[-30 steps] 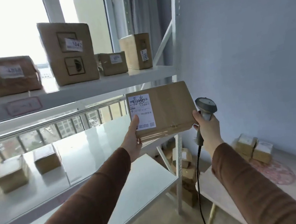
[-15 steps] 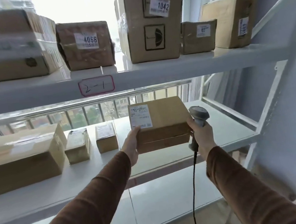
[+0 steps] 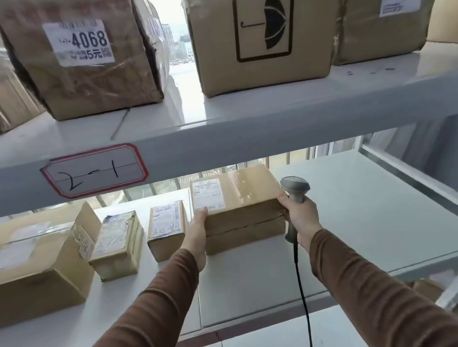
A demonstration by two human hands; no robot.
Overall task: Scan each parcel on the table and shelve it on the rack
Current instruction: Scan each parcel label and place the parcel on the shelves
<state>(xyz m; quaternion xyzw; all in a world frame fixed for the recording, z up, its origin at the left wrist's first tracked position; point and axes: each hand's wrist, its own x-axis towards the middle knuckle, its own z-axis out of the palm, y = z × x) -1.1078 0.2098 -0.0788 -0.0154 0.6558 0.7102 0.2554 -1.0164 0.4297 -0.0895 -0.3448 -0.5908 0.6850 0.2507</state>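
Parcel (image 3: 237, 201) is seen on the middle shelf (image 3: 372, 212) of the rack, apparently resting flat on it, white label (image 3: 207, 195) on the top face at the left end.

Left to right on the same shelf: a large carton (image 3: 27, 266) at the far left, then a small taped box (image 3: 116, 245), then a small labelled box (image 3: 166, 229) just beside the parcel's left end.

Left hand (image 3: 197, 232): arm in a brown sleeve (image 3: 143, 330) is extended forward and up. The palm is laid against the parcel's left end, thumb on top at the label's lower edge. The grip is closed lightly on the parcel.

Right hand (image 3: 300, 216): arm is likewise extended. The fingers are curled round the handle of a grey scanner (image 3: 295, 190), head uppermost, while the fingertips (image 3: 282, 199) are pressed against the parcel's right end. The grip is closed on the scanner; its black cable (image 3: 302, 294) hangs straight down between the arms.

The parcel is thus held between the two hands, one at each end.

Upper shelf, marked by a tag (image 3: 95, 172) reading "2-1": a box labelled 4068 (image 3: 83, 52), a box printed with an umbrella symbol (image 3: 261, 26), and a smaller labelled box (image 3: 387, 10) at the right.
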